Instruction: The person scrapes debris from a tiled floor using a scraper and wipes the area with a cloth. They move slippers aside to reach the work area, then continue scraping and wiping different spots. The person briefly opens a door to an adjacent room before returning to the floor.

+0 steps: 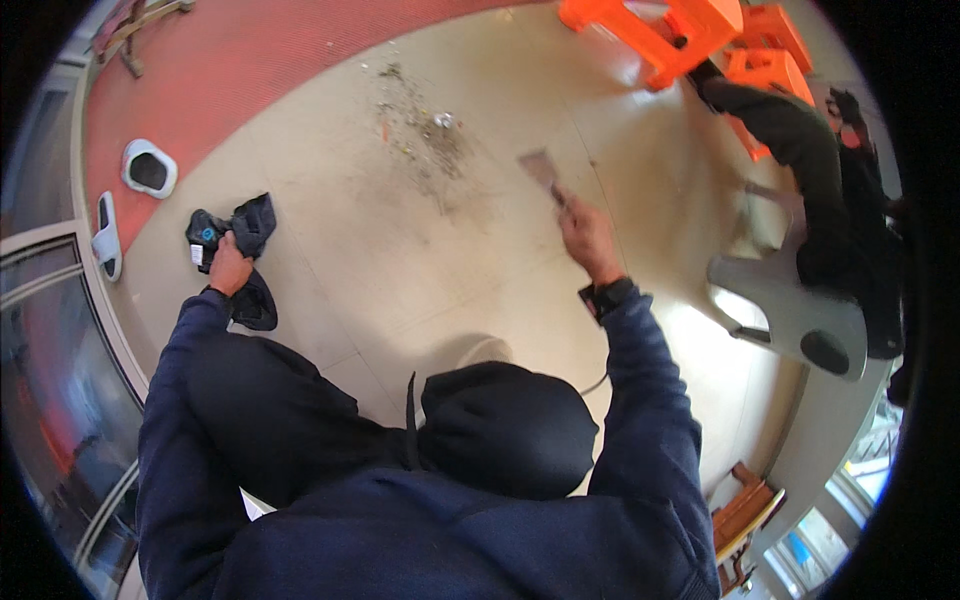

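Note:
My left hand (232, 265) grips a bundle of dark cloth (255, 223) low over the floor at the left. The cloth has a white tag and a small blue mark. Just below that hand is a rounded dark item (255, 304); whether it belongs to the bundle I cannot tell. In my right hand (589, 236) is a scraper (538, 166), its flat blade pointing up and left, slightly blurred. Between and beyond my hands, a patch of dirt and small debris (431, 139) lies scattered on the tiled floor (390, 277), with a shiny crumpled bit in it.
Orange plastic stools (660, 34) stand at the upper right. Near them a person's leg (787, 127) reaches in beside a grey plastic chair (795, 307). White-edged slippers (150, 169) lie by the red mat (217, 82). A glass door (67, 390) borders the left side.

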The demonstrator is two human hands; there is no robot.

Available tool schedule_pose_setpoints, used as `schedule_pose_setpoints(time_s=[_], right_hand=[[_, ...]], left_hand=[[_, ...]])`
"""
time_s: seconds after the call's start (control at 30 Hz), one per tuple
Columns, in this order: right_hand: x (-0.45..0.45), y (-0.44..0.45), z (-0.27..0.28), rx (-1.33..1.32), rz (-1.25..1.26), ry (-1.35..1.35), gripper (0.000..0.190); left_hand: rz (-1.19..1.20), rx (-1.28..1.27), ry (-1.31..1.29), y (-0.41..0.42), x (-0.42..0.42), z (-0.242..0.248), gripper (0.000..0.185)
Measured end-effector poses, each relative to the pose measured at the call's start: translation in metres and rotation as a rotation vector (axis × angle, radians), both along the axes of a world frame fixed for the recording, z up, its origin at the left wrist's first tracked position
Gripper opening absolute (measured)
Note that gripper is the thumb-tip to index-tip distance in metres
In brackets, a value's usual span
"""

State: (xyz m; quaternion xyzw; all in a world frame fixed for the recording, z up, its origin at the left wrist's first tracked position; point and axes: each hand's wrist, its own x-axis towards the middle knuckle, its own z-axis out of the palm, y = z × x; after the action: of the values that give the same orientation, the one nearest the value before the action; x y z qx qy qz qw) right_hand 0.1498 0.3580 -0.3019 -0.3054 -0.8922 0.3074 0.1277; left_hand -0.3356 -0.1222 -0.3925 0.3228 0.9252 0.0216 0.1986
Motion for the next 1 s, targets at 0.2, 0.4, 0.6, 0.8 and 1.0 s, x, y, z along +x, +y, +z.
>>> schedule_pose_setpoints(time_s=[0.2, 0.4, 0.6, 0.8, 1.0], right_hand=[[-0.052, -0.082, -0.012, -0.955, -0.186, -0.128, 0.027], [-0.123, -0.143, 0.046, -1.116, 0.251, 0.007, 0.027], [-0.164, -0.169, 0.053, -1.196, 0.404, -0.054, 0.026], [-0.136, -0.106, 0.034, -0.892, 0.083, -0.357, 0.031], [-0.201, -0.005, 0.034, -0.665, -0.064, -0.216, 0.048]], left_hand=[[0.043, 0.069, -0.137, 0.005, -0.007, 0.031, 0.069], [0.274, 0.446, -0.969, 0.051, 0.02, 0.117, 0.041], [0.373, 0.488, -1.335, 0.071, 0.089, 0.132, 0.041], [0.333, 0.648, -1.042, 0.019, 0.084, 0.104, 0.043], [0.114, 0.393, 0.158, -0.014, 0.049, 0.063, 0.059]])
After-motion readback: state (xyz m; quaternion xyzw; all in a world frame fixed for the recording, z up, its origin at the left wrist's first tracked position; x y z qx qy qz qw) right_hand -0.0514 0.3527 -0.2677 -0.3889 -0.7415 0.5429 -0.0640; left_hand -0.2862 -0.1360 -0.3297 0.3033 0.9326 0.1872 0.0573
